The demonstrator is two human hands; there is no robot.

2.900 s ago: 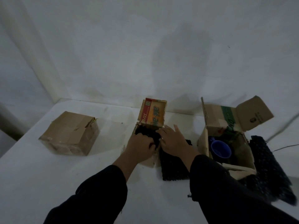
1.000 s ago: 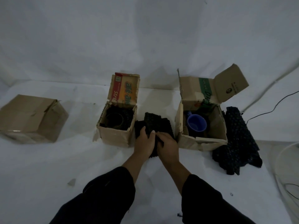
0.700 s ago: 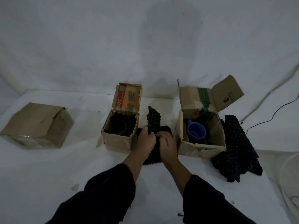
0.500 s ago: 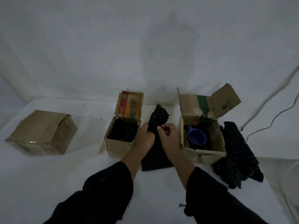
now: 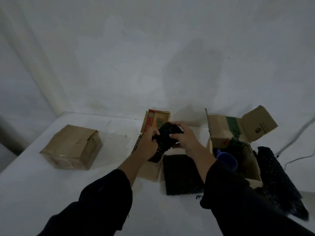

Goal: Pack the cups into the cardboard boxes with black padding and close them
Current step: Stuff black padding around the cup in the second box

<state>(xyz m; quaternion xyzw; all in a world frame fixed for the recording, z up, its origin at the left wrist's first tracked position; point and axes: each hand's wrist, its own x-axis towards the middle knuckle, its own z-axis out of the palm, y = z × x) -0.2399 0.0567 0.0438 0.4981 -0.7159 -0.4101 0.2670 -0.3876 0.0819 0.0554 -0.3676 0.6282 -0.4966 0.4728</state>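
Just the one camera, worn on the person's head. It looks forward and down across a white table (image 5: 42, 193) through a wide-angle lens. Both dark sleeves (image 5: 102, 201) come in from the bottom edge, so the view sits right over the arms. The left hand (image 5: 146, 147) and right hand (image 5: 187, 142) meet near mid-frame, close to the lens, gripping black padding (image 5: 167, 135). The closed box (image 5: 71, 147) lands left of centre, the middle box (image 5: 150, 169) is partly behind the hands, and the open box (image 5: 226, 132) sits right. The white backdrop (image 5: 153, 57) fills the whole upper half. A cable (image 5: 293, 159) runs off the right edge.
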